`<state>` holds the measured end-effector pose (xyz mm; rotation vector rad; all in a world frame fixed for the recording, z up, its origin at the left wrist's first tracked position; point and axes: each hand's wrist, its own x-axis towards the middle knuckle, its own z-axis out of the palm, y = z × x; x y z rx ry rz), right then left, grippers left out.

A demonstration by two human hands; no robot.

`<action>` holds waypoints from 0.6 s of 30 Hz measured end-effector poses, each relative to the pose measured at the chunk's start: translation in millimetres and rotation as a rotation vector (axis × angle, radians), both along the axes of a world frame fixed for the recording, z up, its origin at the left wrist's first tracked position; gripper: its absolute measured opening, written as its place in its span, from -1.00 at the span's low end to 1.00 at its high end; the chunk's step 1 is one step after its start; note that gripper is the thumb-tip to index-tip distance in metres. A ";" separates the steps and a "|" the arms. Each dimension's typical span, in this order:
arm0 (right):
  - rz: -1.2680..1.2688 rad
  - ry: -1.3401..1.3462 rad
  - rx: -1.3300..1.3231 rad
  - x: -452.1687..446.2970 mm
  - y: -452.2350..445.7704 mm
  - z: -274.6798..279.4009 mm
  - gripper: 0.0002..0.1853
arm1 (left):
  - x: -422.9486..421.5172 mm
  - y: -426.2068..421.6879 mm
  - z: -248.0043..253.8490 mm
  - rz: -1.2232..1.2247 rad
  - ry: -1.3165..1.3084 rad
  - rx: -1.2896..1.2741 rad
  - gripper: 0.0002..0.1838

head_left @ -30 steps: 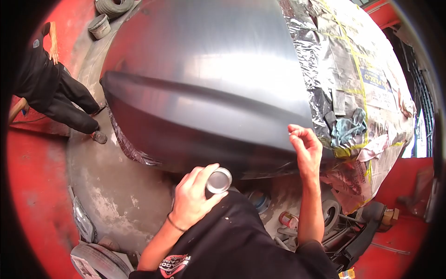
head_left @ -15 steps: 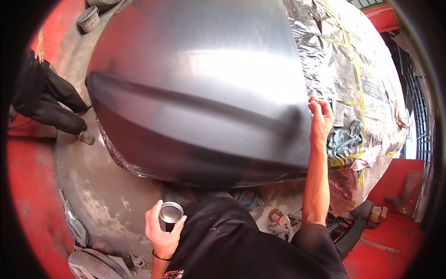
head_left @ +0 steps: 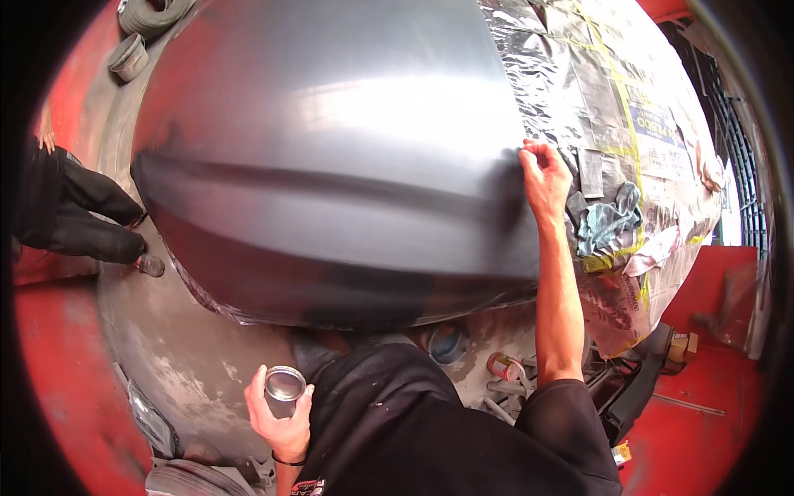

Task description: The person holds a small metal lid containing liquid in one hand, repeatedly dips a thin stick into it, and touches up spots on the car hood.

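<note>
My left hand, low in the view beside my dark clothes, is wrapped round a small round metal tin. Up at the right edge of the dark car hood, my right hand is raised with its fingertips pinched together. Whatever lies between those fingertips is too small to make out. Newspaper and plastic masking starts just beside that hand. A blue-green cloth lies on the masking, below and to the right of my right hand.
Another person's dark-trousered legs are at the left. A bucket stands at the upper left. Tires lie lower left. Below the hood are a blue container, a red-labelled can and black parts.
My right hand has moved up along the hood's right edge. My left hand, still round the tin, has moved down and left, away from the hood. The view has shifted too.
</note>
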<state>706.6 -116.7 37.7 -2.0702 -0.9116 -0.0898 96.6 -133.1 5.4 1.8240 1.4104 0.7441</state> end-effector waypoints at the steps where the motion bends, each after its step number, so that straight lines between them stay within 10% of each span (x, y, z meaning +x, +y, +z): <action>1: 0.022 -0.023 0.012 -1.9 4.5 -1.8 -0.85 | 0.3 -0.2 -0.2 -0.005 0.001 0.002 -0.04; 18: -0.043 -0.212 -0.103 -13.0 24.7 -10.7 -0.83 | 3.7 -4.8 -1.7 0.003 0.007 0.042 -0.03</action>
